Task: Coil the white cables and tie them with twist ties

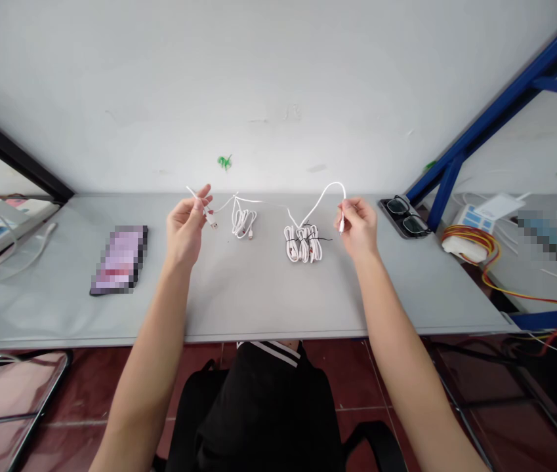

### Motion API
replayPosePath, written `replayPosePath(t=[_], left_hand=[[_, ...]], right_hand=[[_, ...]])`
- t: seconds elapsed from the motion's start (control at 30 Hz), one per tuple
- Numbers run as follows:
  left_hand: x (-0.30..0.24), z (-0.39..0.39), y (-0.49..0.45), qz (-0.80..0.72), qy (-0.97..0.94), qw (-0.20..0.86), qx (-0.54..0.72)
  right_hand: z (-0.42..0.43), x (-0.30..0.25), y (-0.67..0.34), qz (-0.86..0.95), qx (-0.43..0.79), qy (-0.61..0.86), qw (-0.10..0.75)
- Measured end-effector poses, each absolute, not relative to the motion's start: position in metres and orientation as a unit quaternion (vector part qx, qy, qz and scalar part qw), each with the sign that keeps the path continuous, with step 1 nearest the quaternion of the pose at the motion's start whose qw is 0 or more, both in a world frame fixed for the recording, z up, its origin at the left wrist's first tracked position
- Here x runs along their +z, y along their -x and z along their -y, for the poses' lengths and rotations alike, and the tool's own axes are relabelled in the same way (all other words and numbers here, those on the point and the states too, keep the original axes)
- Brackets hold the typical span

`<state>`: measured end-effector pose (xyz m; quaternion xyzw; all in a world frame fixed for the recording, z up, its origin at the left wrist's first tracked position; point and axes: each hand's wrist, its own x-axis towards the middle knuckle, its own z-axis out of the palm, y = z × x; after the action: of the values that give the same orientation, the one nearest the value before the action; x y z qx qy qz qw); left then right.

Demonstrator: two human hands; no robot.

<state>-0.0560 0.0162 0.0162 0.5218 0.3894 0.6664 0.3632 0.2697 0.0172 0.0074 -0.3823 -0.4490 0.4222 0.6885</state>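
My left hand (187, 229) and my right hand (357, 228) are raised above the far part of a grey tabletop (239, 308). My left fingers pinch a thin white cable (317, 200), with its USB plug (212, 223) hanging just beside that hand. My right fingers grip the cable near its other end, where a small white connector (342, 226) points downward. Two white cable coils lie between my hands: a small one (243, 219) and a larger one (302, 244) bound with black ties.
Eyeglasses (405, 217) rest on a dark case at the tabletop's right end. A blurred flat device (119, 259) lies at left. A white power strip (475, 218) and red-yellow wires sit beyond a blue metal frame (448, 180). A white wall rises behind.
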Motion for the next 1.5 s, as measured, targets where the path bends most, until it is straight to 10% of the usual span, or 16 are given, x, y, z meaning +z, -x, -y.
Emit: replayPosePath(t=[0.87, 1.5], left_hand=[[0.010, -0.036, 0.110, -0.429, -0.382, 0.096, 0.813], [0.027, -0.010, 0.051, -0.375, -0.434, 0.453, 0.682]], right_hand=[[-0.031, 0.011, -0.359, 0.125, 0.182, 0.395, 0.892], [-0.008, 0.020, -0.257, 0.429, 0.465, 0.322, 0.704]])
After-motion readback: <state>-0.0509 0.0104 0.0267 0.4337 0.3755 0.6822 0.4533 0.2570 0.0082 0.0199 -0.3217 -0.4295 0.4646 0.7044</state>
